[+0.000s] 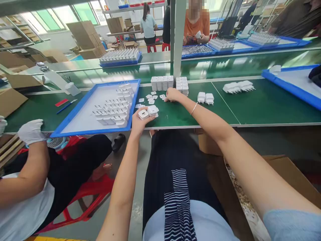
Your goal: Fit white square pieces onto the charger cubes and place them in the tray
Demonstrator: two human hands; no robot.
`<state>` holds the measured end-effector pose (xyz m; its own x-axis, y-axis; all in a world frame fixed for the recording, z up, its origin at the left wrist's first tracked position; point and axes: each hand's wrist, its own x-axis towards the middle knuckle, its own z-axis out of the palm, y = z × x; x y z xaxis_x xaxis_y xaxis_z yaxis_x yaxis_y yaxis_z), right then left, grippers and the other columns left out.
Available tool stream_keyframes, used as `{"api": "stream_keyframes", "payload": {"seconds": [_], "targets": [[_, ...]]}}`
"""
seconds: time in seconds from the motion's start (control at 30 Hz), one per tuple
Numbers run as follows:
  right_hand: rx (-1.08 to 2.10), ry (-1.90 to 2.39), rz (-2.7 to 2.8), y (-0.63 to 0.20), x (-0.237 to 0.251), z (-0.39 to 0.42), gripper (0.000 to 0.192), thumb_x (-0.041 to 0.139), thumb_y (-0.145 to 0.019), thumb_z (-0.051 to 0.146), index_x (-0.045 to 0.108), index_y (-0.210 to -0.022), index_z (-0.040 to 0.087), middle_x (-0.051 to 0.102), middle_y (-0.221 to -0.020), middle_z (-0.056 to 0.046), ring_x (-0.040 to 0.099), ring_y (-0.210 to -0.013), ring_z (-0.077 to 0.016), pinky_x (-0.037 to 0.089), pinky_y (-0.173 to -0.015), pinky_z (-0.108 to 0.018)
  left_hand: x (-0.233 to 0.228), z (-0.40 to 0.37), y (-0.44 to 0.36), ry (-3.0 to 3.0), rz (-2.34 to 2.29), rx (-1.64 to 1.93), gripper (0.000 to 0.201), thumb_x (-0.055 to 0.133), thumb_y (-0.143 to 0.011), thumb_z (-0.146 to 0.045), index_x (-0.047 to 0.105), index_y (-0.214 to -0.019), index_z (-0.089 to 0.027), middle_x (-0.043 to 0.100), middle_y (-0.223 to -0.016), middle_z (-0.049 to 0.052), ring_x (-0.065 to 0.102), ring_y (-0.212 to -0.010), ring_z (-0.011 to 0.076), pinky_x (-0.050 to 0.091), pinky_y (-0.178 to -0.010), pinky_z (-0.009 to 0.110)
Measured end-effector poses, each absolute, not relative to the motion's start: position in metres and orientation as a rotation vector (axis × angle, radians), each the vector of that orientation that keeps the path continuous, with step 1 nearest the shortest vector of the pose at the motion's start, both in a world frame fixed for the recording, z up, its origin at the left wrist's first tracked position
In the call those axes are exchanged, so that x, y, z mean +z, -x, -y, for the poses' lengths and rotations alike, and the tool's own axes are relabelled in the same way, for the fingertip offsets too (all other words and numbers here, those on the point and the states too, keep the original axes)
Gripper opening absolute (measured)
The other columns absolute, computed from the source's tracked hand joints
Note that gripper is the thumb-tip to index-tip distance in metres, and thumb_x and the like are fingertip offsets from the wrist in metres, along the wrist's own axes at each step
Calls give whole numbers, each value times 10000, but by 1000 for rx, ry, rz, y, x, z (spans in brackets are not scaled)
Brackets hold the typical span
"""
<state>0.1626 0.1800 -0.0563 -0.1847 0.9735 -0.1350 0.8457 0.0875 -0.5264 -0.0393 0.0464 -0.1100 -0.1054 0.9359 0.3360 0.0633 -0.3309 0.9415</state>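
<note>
Our left hand (pixel 139 121) grips two white chargers (pixel 148 112) at the table edge; beyond it, our right hand (pixel 172 95) closes fingertips on small white caps (pixel 151 97).

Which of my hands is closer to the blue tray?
Left. The left hand, holding white chargers, sits just beside the blue tray; the right hand is farther right, among small white labels.

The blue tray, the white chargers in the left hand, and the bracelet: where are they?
blue tray (pixel 65 124), head view, on its bare white floor near the front.
white chargers (pixel 147 111), head view, on their top faces.
left hand (pixel 138 124), head view, mid-hand.
bracelet (pixel 194 108), head view, on the band at the right wrist.
</note>
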Motion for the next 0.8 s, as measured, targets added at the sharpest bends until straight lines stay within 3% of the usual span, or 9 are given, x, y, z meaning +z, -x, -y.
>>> {"api": "stream_keyframes", "payload": {"seconds": [0.17, 0.33, 0.43, 0.63, 0.8], "targets": [[618, 1810, 2222, -160, -60, -179, 235, 690, -959, 310, 686, -1109, 129, 708, -1159, -84, 688, -1073, -221, 574, -946, -441, -110, -44, 38, -1455, -1147, 1529, 501, 949, -471, -324, 722, -896, -188, 717, -936, 33, 659, -889, 206, 542, -827, 327], [519, 1835, 2188, -156, -63, -176, 477, 696, -932, 470, 636, -1233, 104, 679, -1258, -148, 649, -1180, -285, 529, -1010, -482, -109, -43, 39, -1472, -1170, 1519, 497, 953, -481, -328, 727, -899, -185, 724, -944, 44, 672, -910, 218, 548, -845, 340], [508, 1892, 2146, -148, -62, -176, 442, 667, -960, 436, 619, -1279, 135, 639, -1322, -137, 633, -1200, -282, 531, -1010, -506, -109, -42, 41, -1488, -1172, 1514, 486, 947, -504, -330, 733, -913, -180, 730, -958, 51, 680, -923, 219, 551, -855, 343], [728, 1857, 2172, -148, -48, -176, 299, 663, -979, 354, 665, -1148, 107, 702, -1094, -97, 703, -921, -184, 609, -809, -359, -112, -43, 44, -1518, -1172, 1520, 505, 946, -517, -355, 739, -939, -172, 750, -1001, 73, 700, -940, 236, 574, -854, 362], [756, 1753, 2113, -164, -34, -160, 236, 684, -961, 279, 694, -1079, 74, 735, -1014, -117, 724, -913, -205, 600, -864, -382, -109, -39, 38, -1538, -1148, 1577, 505, 947, -532, -356, 741, -959, -180, 763, -1043, 82, 709, -1016, 264, 571, -926, 400]]}}
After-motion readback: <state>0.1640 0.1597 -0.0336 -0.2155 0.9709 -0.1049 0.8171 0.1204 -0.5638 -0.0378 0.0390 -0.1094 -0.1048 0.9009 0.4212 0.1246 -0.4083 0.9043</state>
